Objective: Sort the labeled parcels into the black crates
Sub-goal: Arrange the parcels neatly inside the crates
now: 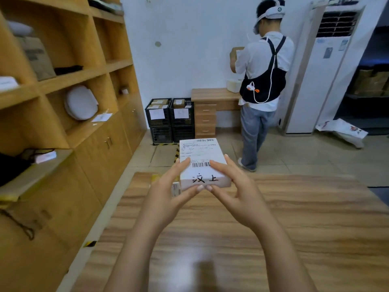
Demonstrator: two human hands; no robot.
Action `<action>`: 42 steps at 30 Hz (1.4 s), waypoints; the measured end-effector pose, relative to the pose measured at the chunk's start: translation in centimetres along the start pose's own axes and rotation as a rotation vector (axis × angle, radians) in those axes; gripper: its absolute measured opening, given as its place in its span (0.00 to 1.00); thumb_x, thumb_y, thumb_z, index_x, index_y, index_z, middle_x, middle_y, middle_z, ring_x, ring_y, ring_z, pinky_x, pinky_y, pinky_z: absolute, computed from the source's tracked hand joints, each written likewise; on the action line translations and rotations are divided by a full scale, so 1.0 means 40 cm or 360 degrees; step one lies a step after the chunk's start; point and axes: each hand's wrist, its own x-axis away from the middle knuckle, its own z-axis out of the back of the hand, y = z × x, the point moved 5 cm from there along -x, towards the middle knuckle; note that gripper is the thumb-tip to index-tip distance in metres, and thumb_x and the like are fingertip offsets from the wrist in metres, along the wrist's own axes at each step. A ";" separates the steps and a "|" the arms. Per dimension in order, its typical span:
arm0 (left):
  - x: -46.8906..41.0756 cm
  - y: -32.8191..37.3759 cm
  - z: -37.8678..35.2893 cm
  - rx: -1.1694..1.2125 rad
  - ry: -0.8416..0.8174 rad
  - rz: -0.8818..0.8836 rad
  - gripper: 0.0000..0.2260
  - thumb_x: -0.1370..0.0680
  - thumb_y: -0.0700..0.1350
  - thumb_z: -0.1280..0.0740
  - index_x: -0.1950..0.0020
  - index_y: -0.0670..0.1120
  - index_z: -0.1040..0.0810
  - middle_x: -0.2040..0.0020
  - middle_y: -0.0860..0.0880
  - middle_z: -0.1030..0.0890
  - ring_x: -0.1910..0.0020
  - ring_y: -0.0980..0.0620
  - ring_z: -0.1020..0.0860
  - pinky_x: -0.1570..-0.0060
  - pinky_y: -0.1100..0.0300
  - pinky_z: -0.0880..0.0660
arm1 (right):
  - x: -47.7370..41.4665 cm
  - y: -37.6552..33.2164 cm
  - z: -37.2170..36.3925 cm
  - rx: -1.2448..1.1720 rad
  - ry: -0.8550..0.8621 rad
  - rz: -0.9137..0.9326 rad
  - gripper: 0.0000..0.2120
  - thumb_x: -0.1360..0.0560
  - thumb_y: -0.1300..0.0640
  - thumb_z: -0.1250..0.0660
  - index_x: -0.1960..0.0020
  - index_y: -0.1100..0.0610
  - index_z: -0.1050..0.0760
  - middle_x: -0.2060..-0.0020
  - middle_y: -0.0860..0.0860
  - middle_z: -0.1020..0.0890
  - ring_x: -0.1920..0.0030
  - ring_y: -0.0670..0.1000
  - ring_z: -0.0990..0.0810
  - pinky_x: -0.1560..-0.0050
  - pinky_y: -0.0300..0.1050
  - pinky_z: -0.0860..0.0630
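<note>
While it is held up above the table (294,228), parcel (201,157): white box with a barcode label and black handwritten characters, clasped between the two hands.
Left hand (168,190): fingers curled round the parcel's left edge, thumb on its near end.
Right hand (235,190): grips the right edge, thumb tip meeting the left thumb.
Black crates (170,120): stacked on the floor well beyond the hands, cardboard boxes (160,102) inside.
Second person (263,70): beyond the right hand, back turned.

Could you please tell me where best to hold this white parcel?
Probably by its long sides, one hand from either side: the parcel is flat and oblong, label up. The left hand and right hand pinch its near end that way.
</note>
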 end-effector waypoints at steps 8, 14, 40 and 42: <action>0.130 0.038 0.003 -0.0243 0.0446 0.0033 0.31 0.33 0.48 0.21 0.32 0.58 0.27 0.26 0.54 0.33 0.28 0.63 0.36 0.33 0.58 0.31 | 0.031 -0.045 0.006 -0.0105 -0.0208 0.0289 0.26 0.29 0.61 0.25 0.35 0.46 0.26 0.27 0.45 0.36 0.30 0.29 0.44 0.36 0.21 0.44; 0.270 0.084 0.094 -0.0626 0.0722 0.0055 0.31 0.31 0.41 0.22 0.31 0.56 0.29 0.25 0.58 0.38 0.27 0.66 0.40 0.37 0.79 0.41 | 0.053 -0.134 -0.097 -0.0219 -0.0187 0.0545 0.29 0.32 0.63 0.23 0.36 0.46 0.25 0.28 0.48 0.37 0.30 0.41 0.35 0.33 0.31 0.37; 1.273 0.168 0.812 -0.1370 0.1642 0.0803 0.37 0.30 0.36 0.24 0.30 0.62 0.34 0.24 0.59 0.39 0.31 0.72 0.40 0.43 0.83 0.40 | 0.624 -1.013 -0.844 -0.0938 -0.0931 0.1216 0.32 0.34 0.69 0.24 0.34 0.49 0.27 0.30 0.47 0.39 0.34 0.46 0.29 0.35 0.37 0.28; 1.357 0.183 0.856 -0.1431 0.1696 0.0859 0.36 0.30 0.37 0.24 0.30 0.61 0.34 0.24 0.57 0.39 0.33 0.78 0.43 0.44 0.84 0.40 | 0.688 -1.083 -0.890 -0.1011 -0.0991 0.1263 0.33 0.34 0.69 0.23 0.34 0.49 0.27 0.30 0.47 0.39 0.34 0.45 0.30 0.35 0.30 0.32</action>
